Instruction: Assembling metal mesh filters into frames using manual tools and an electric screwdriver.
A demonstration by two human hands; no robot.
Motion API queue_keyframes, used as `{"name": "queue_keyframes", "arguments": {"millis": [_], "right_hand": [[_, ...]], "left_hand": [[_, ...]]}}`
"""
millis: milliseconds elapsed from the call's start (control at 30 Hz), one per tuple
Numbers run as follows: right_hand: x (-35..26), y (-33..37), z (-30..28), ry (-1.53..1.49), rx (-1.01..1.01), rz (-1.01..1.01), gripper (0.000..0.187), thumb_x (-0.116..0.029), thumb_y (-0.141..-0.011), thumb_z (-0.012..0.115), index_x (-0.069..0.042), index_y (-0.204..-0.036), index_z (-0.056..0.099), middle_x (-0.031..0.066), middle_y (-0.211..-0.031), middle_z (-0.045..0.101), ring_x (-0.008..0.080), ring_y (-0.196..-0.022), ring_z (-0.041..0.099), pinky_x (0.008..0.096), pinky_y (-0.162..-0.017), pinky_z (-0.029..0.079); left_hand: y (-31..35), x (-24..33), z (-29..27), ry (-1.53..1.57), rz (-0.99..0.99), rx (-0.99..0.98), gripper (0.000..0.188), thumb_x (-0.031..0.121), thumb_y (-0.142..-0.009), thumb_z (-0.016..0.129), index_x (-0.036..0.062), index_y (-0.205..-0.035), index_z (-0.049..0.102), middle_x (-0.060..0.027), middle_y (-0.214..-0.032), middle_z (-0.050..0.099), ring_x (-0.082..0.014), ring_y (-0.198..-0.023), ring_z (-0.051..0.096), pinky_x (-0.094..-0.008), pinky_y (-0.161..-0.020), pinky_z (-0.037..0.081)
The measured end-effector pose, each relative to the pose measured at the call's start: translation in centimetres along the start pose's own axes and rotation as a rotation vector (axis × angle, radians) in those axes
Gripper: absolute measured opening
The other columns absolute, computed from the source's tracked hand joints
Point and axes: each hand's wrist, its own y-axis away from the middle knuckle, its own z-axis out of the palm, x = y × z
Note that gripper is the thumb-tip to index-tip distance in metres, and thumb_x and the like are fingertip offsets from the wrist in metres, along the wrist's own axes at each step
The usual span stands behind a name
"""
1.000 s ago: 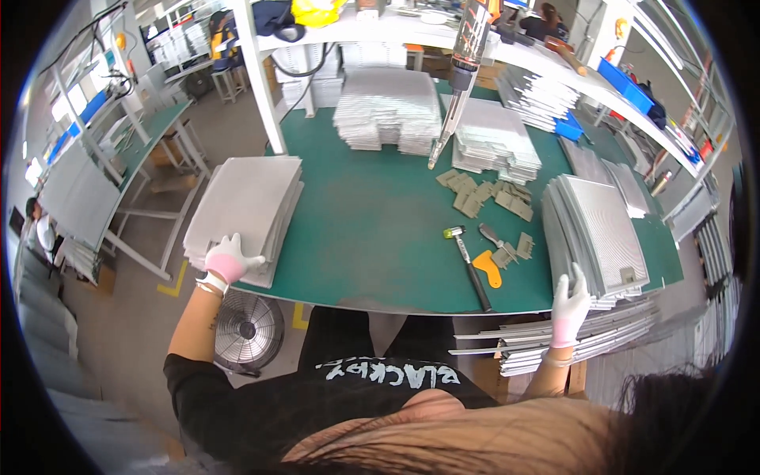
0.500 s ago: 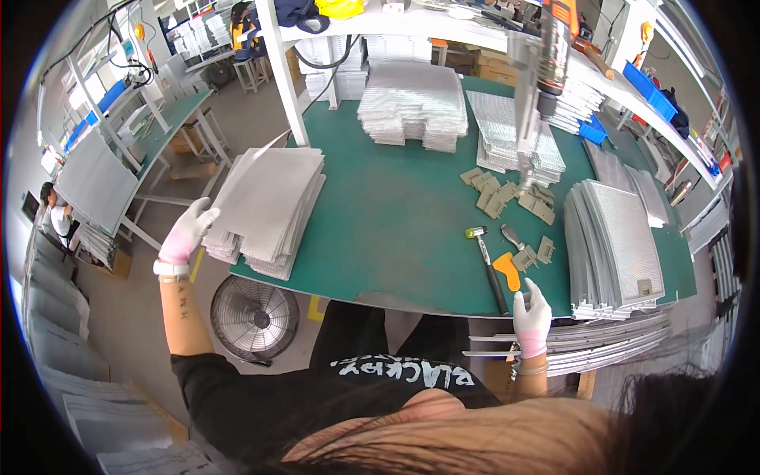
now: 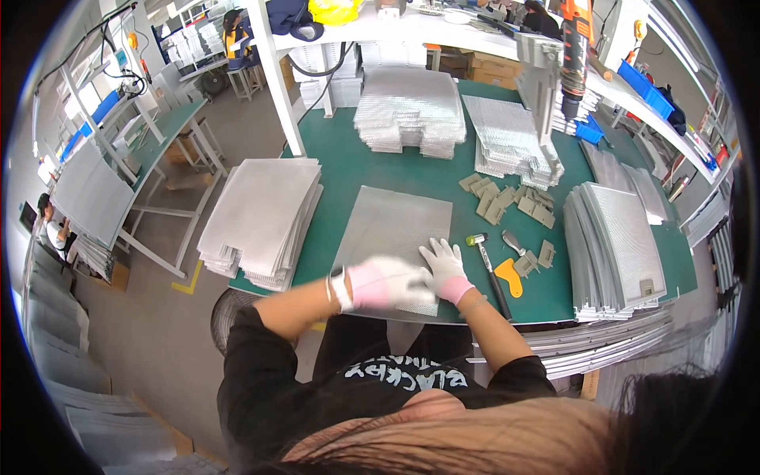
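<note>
Beneath right hand (image 3: 447, 271): grey sheet (image 3: 397, 222), flat.

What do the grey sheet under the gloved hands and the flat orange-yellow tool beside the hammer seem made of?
Grey sheet: probably metal, dull satin finish, judging by its fine dotted texture and thin edge. Flat orange-yellow tool: likely smooth plastic, given its even, bright colour.

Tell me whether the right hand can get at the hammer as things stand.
Probably yes: the right hand, resting on the sheet, is just beside the hammer, which lies uncovered on the table with nothing visible between them.
</note>
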Motion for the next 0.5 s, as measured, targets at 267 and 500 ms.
{"name": "queue_keyframes", "arguments": {"millis": [267,500], "right_hand": [[-1.1,-0.6,-0.5,0.001,0.033,-0.065,0.056,-0.036,-0.091,0.053,-0.012,-0.142,0.05,0.0174,-0.151,0.041,0.0375,-0.144,0.031,0.0549,-0.119,0.02],[-0.4,-0.2,-0.9,-0.025,0.01,-0.023,0.056,-0.037,-0.09,0.055,-0.012,-0.14,0.052,0.0168,-0.149,0.043,0.0363,-0.142,0.033,0.0544,-0.119,0.021]], "left_hand": [[-12.1,-22.6,-16.5,-0.316,-0.587,0.844,0.079,0.053,-0.081,0.066,-0.0045,-0.134,0.053,-0.0247,-0.131,0.058,-0.0365,-0.129,0.052,-0.0404,-0.108,0.041],[-17.5,-23.5,-19.6,0.032,-0.822,0.52,0.075,0.055,-0.078,0.069,-0.0055,-0.123,0.063,-0.0269,-0.129,0.061,-0.0381,-0.123,0.058,-0.0413,-0.105,0.045]]}}
